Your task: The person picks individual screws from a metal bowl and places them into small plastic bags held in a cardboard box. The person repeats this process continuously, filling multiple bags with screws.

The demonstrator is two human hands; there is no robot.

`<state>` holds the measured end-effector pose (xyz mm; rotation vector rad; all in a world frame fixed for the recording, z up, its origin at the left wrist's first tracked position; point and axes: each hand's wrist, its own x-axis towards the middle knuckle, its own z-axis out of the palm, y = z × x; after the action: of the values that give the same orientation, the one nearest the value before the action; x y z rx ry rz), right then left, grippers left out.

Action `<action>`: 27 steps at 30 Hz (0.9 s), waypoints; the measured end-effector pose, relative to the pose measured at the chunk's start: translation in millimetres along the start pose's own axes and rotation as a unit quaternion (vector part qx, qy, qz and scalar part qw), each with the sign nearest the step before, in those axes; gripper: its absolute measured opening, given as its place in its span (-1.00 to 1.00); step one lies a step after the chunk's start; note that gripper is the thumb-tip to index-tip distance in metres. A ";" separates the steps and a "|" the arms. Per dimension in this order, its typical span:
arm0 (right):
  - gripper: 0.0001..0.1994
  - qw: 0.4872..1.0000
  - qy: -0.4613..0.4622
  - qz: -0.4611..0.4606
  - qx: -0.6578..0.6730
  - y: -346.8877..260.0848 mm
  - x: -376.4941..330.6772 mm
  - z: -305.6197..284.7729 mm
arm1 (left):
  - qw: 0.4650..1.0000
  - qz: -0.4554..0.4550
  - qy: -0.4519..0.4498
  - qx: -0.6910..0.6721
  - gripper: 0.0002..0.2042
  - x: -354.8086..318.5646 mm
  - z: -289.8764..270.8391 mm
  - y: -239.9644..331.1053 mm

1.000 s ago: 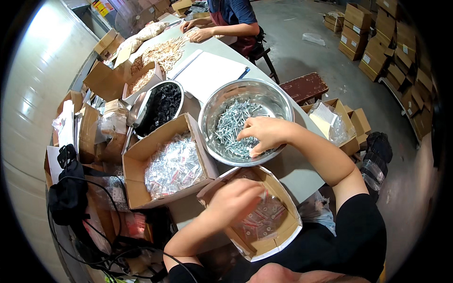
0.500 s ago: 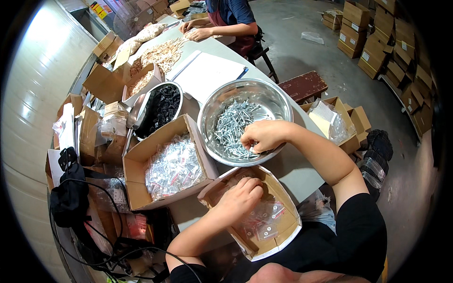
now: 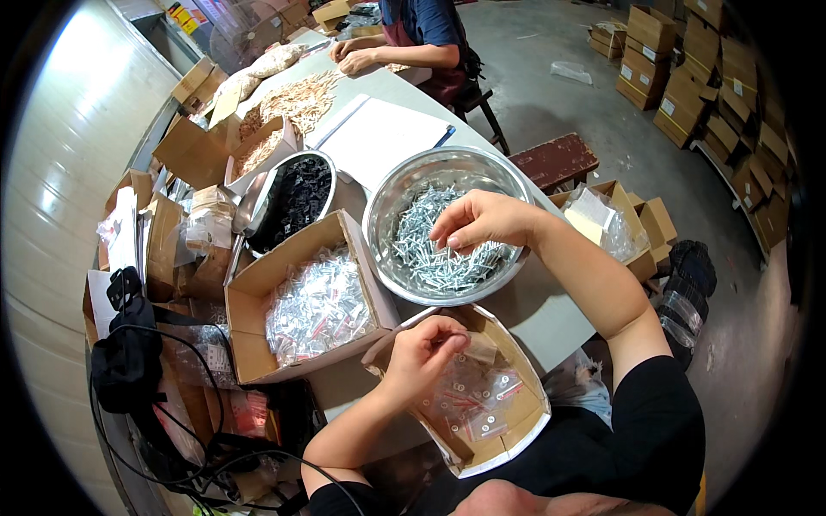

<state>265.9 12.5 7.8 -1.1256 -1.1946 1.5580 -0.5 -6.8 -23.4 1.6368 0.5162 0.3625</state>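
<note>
My right hand (image 3: 489, 221) hovers over a steel bowl (image 3: 375, 215), its thumb and fingers curled together; what they hold, if anything, is too small to make out. Loose silvery screws (image 3: 422, 258) fill much of the bowl. Nearer to me, my left hand (image 3: 428, 351) is raised over the far left side of a small open cardboard box (image 3: 527, 421). Its thumb and forefinger are pinched, and I cannot make out what sits between them. Small clear plastic bags (image 3: 490, 397) with red strips and little white round pieces lie in that box.
Left of the bowl, a larger cardboard box (image 3: 258, 301) holds filled clear bags (image 3: 314, 310). Behind it is a metal container of black parts (image 3: 301, 193). White papers (image 3: 379, 133) and wooden pieces (image 3: 301, 96) lie farther off. A co-worker (image 3: 430, 43) sits at the table's far end.
My right hand has lifted off the screws, its fingers higher over the bowl. My left hand has risen and turned from reaching down into the small box to a raised pinch.
</note>
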 end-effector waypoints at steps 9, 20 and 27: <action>-0.85 0.999 -0.005 0.005 -0.039 6.9 4.0 -4.5 | 0.968 0.144 0.051 0.202 -0.80 3.7 3.3 19.3; -0.82 0.998 0.026 0.000 -0.053 8.3 6.0 -0.6 | 0.968 0.165 0.060 0.177 -0.91 0.6 1.2 12.3; -0.79 0.998 -0.002 -0.005 -0.060 8.8 5.8 -3.4 | 0.993 0.025 0.085 0.081 -0.89 -5.3 -7.4 9.3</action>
<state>267.0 17.2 -2.1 -1.1922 -1.3088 1.4978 -7.7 -4.1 -12.8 1.7863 0.6478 0.5120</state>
